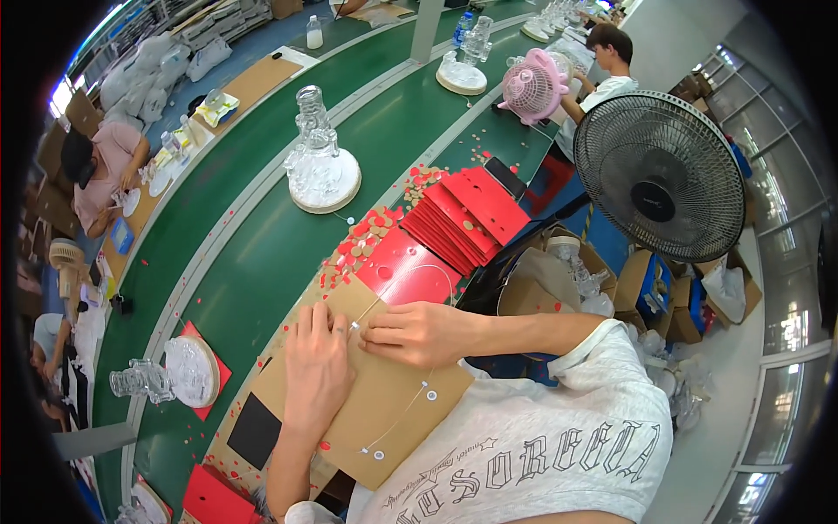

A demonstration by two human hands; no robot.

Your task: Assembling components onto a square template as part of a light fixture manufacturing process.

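Shirt (602,393) nr brn card (375,393) under fingers (319,323)

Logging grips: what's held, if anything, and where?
The left hand lies on the brown board; whether the right hand, beside a white piece, holds anything can't be told.

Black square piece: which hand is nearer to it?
Left. The left hand is on the brown cardboard, above and right of the black square piece in this view; the right hand is farther right.

Fan, black (661,175), round grille. Fan, pink (534,87): left of the black fan. Cardboard boxes (630,278), several: below the black fan. Bottle (314,35): far left of the black fan. Plastic bags (140,79), heaped: farther left of it.
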